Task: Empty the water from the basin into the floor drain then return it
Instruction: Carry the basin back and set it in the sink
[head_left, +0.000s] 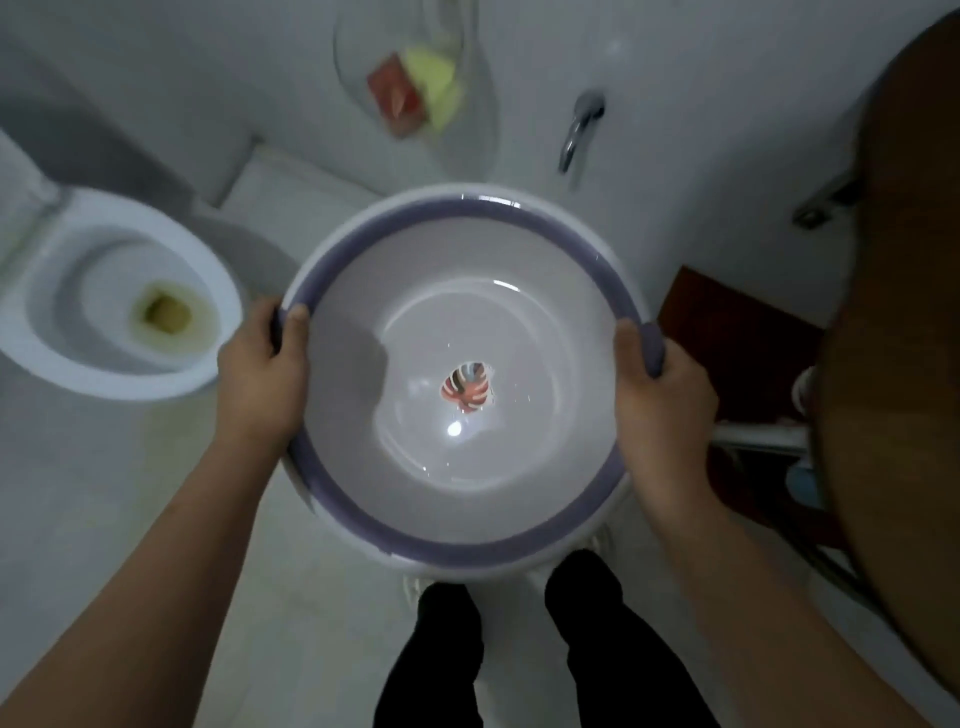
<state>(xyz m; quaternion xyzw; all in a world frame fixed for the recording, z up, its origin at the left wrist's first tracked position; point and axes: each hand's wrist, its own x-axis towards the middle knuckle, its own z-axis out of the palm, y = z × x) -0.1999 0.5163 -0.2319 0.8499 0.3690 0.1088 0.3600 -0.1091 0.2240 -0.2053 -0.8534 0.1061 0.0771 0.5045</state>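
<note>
1. Head view: a white basin (462, 374) with a purple rim is being held at frame centre, above the floor and the person's dark trouser legs (524, 649).
2. The left hand (260, 374) is being clamped on the rim at 9 o'clock, thumb over the edge.
3. The right hand (665, 395) is being clamped on the rim at 3 o'clock.
4. Shallow water is being carried inside, over a red printed motif (466, 388).
5. A toilet (104, 291) is being shown at 9 o'clock, a wall tap (582, 127) at 1 o'clock.
</note>
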